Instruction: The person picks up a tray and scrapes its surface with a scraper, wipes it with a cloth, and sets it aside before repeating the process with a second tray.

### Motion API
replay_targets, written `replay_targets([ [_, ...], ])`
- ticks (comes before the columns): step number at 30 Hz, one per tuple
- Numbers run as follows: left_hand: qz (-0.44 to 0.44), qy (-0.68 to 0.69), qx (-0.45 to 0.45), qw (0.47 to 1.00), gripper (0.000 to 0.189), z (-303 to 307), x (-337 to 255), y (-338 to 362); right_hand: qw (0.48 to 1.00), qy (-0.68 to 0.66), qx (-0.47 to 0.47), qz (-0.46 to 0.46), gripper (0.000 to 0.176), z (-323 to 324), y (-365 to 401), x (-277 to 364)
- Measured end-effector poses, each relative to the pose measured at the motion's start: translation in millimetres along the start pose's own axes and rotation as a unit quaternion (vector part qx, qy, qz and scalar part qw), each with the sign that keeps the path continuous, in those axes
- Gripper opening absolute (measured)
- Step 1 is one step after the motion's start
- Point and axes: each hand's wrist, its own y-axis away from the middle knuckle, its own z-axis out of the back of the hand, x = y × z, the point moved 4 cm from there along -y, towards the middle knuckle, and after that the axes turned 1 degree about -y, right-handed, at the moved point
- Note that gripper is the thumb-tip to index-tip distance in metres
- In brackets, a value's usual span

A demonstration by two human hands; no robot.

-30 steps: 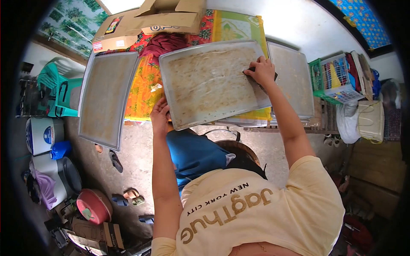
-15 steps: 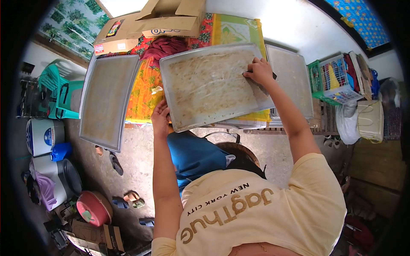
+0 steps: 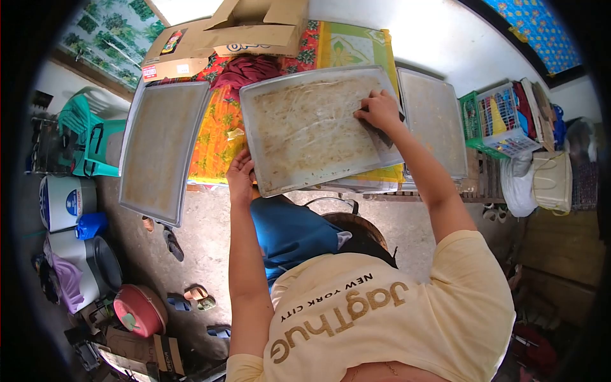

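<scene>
A wide pale tray [image 3: 312, 127], its surface smeared with a thin brownish layer, lies tilted on the table. At its lower left edge my left hand [image 3: 240, 175] is closed on the rim. My right hand [image 3: 382, 111] is closed around a flat, dark-edged scraper [image 3: 384, 136], held against the right part of the tray. The fingers cover most of the scraper's handle. Left of this tray is a similar coated tray [image 3: 162, 149], and another tray [image 3: 433, 121] lies to the right.
Cardboard boxes [image 3: 254, 38] and a maroon cloth [image 3: 245, 71] sit at the back of the table, on a bright patterned cover [image 3: 213, 137]. A green chair [image 3: 95, 137] stands at left. Crates [image 3: 503, 118] are at right. Slippers [image 3: 172, 245] lie on the floor.
My right hand has moved a little to the left and down across the tray with the scraper. My left hand stays at the rim, and the tray has barely shifted.
</scene>
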Motion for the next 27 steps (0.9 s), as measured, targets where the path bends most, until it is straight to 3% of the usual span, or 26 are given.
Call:
replay_targets([
  [3, -0.008, 0.006, -0.015, 1.0, 0.039, -1.4, -1.2, 1.7, 1.0, -0.005, 0.014, -0.019, 0.035, 2.0, -2.7, 7.6],
  [5, -0.011, 0.01, -0.013, 1.0, 0.039, -1.5, -0.6, 0.8, 0.998, 0.005, 0.035, 0.044, 0.034, -5.3, 1.9, 37.4],
  [7, -0.009, 0.009, 0.002, 1.0, 0.04, 1.4, 1.8, -1.4, 0.998, -0.013, 0.031, 0.05, 0.032, 1.0, 2.3, 55.9],
  [10, -0.006, -0.006, 0.004, 1.0, 0.04, 5.7, 4.6, -4.0, 1.0, -0.012, 0.01, 0.0, 0.031, 6.5, -16.5, 47.1],
  [13, -0.007, -0.018, 0.013, 1.0, 0.04, 8.0, 4.5, -4.2, 0.996, 0.029, 0.034, 0.075, 0.031, 7.4, -20.3, 55.6],
  [16, -0.006, 0.01, -0.01, 1.0, 0.04, 1.3, 0.9, -0.1, 0.995, 0.028, 0.027, 0.092, 0.03, 5.6, -24.0, 50.1],
  [22, 0.001, -0.002, -0.004, 1.0, 0.04, 2.9, -0.1, 0.4, 0.996, -0.025, 0.074, 0.045, 0.031, -11.9, -17.0, 56.0],
  [25, 0.005, -0.001, -0.011, 1.0, 0.04, 4.5, 2.3, -0.6, 0.995, 0.011, 0.035, 0.088, 0.034, -10.7, -16.9, 61.6],
  [27, 0.003, 0.0, -0.007, 1.0, 0.04, 4.0, 2.3, -1.0, 0.998, 0.019, 0.018, 0.064, 0.033, -10.4, -22.2, 52.8],
])
